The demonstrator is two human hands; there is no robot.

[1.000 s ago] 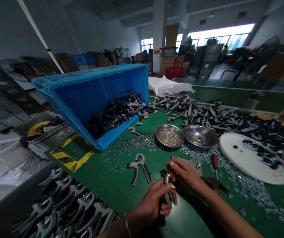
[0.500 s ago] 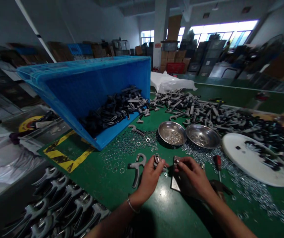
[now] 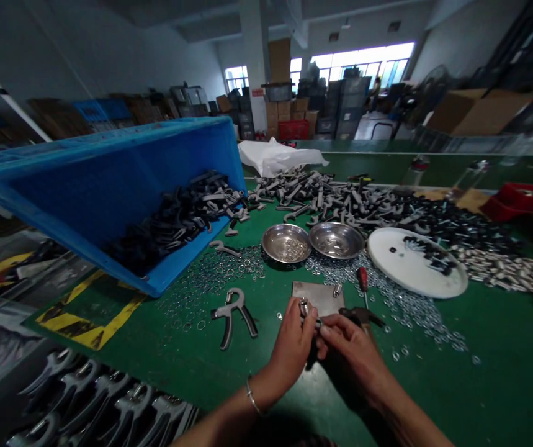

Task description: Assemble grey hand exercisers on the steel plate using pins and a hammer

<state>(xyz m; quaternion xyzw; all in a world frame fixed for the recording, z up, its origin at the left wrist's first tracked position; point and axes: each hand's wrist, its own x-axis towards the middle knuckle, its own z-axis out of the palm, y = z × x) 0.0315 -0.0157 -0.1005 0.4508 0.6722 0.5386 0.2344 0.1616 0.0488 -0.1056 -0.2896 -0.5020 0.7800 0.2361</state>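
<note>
My left hand point(image 3: 290, 344) is closed around a grey hand-grip piece, largely hidden by the fingers, with a metal coil spring point(image 3: 304, 306) showing at the top. Close against it, my right hand point(image 3: 352, 344) pinches with thumb and fingertips at the same piece; whatever small thing it holds is hidden. Just beyond the hands lies a flat metal plate point(image 3: 315, 295) with a loose spring point(image 3: 337, 290) on it. A grey and black hand gripper point(image 3: 236, 313) rests on the green table to the left. Right of the plate lie a hammer point(image 3: 363, 316) and a red-handled screwdriver point(image 3: 363, 282).
Two steel bowls point(image 3: 273, 248) with small parts stand behind the plate, beside a white oval tray point(image 3: 382, 264). A tipped blue crate point(image 3: 164, 285) holds dark handles. Loose handles point(image 3: 313, 192), washers and metal cylinders point(image 3: 503, 267) cover the back and right. Finished-looking grippers point(image 3: 126, 403) sit lower left.
My right hand has come off the metal plate and moved in to meet the left hand and its piece. The view has turned to the right. A spring now shows on the plate.
</note>
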